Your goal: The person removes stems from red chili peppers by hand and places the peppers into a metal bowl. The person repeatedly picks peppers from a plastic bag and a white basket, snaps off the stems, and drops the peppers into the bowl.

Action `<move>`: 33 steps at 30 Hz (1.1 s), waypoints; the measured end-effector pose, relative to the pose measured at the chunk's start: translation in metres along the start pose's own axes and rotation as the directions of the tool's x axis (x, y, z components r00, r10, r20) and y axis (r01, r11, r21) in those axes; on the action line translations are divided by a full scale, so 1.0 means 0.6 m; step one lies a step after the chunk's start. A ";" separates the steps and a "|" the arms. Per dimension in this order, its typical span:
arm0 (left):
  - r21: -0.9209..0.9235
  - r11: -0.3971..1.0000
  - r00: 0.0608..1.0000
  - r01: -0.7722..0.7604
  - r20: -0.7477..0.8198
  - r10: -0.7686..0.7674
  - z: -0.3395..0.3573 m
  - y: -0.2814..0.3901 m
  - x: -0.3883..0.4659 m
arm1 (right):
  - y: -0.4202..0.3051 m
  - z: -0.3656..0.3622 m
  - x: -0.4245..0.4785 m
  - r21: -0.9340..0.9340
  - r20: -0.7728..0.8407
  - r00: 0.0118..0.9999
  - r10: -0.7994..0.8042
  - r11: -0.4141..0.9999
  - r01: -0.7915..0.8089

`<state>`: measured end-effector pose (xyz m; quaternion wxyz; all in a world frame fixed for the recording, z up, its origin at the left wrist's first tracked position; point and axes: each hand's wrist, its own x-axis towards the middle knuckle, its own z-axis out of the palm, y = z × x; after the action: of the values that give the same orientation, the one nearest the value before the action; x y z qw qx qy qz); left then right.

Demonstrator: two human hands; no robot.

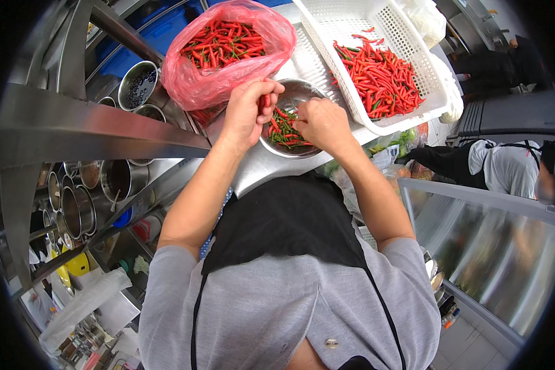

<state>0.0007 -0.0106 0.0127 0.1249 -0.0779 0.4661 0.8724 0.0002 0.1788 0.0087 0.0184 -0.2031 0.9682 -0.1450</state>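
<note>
My left hand [246,111] is closed around a few red chillies [264,101], over the left rim of a stainless steel bowl [300,87]. Inside that bowl lie green chilli stems [283,128] mixed with some red chillies. My right hand [324,121] reaches over the bowl's right side, fingers bent together just above the stems; whether anything is pinched there is hidden. Behind my left hand stands a pink plastic bag [175,76] full of red chillies [226,44] with stems. To the right, a white perforated plastic basket [411,51] holds a heap of red chillies [381,81].
The bowl rests on a metal worktop [254,171]. A steel frame post [97,122] runs close on the left, with steel pots [120,178] beyond it. Another person [499,166] bends at the right, near a glass-fronted cabinet [481,245]. Bagged vegetables [388,148] lie below the basket.
</note>
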 end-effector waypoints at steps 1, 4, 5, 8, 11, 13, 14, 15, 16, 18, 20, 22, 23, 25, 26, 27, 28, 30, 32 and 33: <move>-0.120 0.991 0.998 0.062 -0.005 -0.063 -0.007 -0.005 0.000 | -0.001 0.014 -0.004 -0.086 0.008 1.000 0.002 0.996 -0.002; -0.185 0.974 0.990 0.135 -0.018 -0.140 -0.011 -0.009 -0.009 | 0.013 0.046 0.005 -0.036 0.036 0.999 0.027 0.999 -0.026; -0.206 0.966 0.987 0.154 -0.013 -0.160 -0.010 -0.009 -0.011 | 0.016 0.047 0.007 0.003 0.077 0.996 0.054 0.998 -0.055; -0.142 0.977 0.987 0.157 -0.019 -0.161 -0.009 -0.009 -0.022 | 0.010 0.011 0.010 0.149 0.108 0.991 0.077 0.985 -0.093; -0.115 0.975 0.981 0.193 0.049 -0.188 -0.012 -0.010 -0.023 | 0.032 -0.003 0.010 0.596 0.101 0.966 0.238 0.763 -0.250; -0.027 0.974 0.972 0.223 0.080 -0.220 -0.001 -0.008 -0.025 | 0.016 -0.044 0.007 0.927 0.214 0.926 0.311 0.233 -0.293; 0.058 0.981 0.981 0.187 0.046 -0.190 0.013 -0.009 -0.028 | 0.008 -0.057 0.006 0.962 0.218 0.918 0.332 0.082 -0.259; 0.061 0.985 0.985 0.164 0.042 -0.167 0.028 -0.004 -0.028 | 0.001 -0.066 0.006 0.975 0.222 0.909 0.352 -0.071 -0.210; 0.064 0.988 0.989 0.141 0.039 -0.144 0.041 0.001 -0.028 | -0.002 -0.070 0.007 0.974 0.225 0.912 0.343 -0.101 -0.202; 0.086 0.994 0.998 0.064 0.002 -0.064 0.053 -0.003 -0.023 | -0.010 -0.076 0.008 0.956 0.283 0.913 0.293 -0.163 -0.244; 0.061 0.998 1.000 -0.013 0.021 0.012 0.043 -0.009 -0.006 | -0.013 -0.079 0.008 0.951 0.302 0.918 0.258 -0.143 -0.272; 0.037 0.997 0.998 -0.061 0.022 0.061 0.043 -0.006 -0.002 | -0.014 -0.079 0.007 0.957 0.288 0.926 0.244 -0.042 -0.286; 0.054 0.997 0.998 -0.062 0.015 0.061 0.047 -0.003 -0.003 | -0.015 -0.079 0.007 0.957 0.281 0.930 0.236 0.009 -0.291; 0.087 0.994 0.998 -0.061 0.005 0.060 0.053 -0.001 -0.005 | -0.016 -0.068 0.006 0.977 0.174 0.957 0.230 0.082 -0.197; 0.242 0.948 0.977 -0.206 -0.002 0.213 0.049 -0.009 -0.005 | -0.016 -0.059 0.005 0.982 0.120 0.967 0.224 0.118 -0.149; 0.389 0.857 0.933 -0.337 0.013 0.360 0.044 -0.022 -0.006 | -0.015 -0.047 0.006 0.941 -0.017 0.954 0.299 0.327 -0.086; 0.523 0.727 0.867 -0.446 0.051 0.495 0.040 -0.032 -0.006 | -0.013 -0.035 0.009 0.850 -0.166 0.926 0.340 0.525 -0.041; 0.473 0.704 0.807 -0.530 0.026 0.591 0.043 -0.048 -0.008 | -0.014 -0.029 0.011 0.641 -0.348 0.868 0.353 0.766 -0.055; 0.344 0.813 0.853 -0.469 -0.064 0.519 0.034 -0.056 -0.008 | -0.002 -0.018 0.006 0.298 -0.194 0.966 0.171 0.948 -0.108; 0.223 0.908 0.916 -0.354 -0.114 0.385 0.023 -0.053 -0.007 | 0.004 -0.011 0.004 0.104 -0.092 0.990 0.104 0.990 -0.094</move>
<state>0.0135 0.0173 -0.0039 -0.0722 -0.0430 0.5651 0.8207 -0.0038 0.1820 0.0145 -0.0114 -0.1462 0.9685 -0.2014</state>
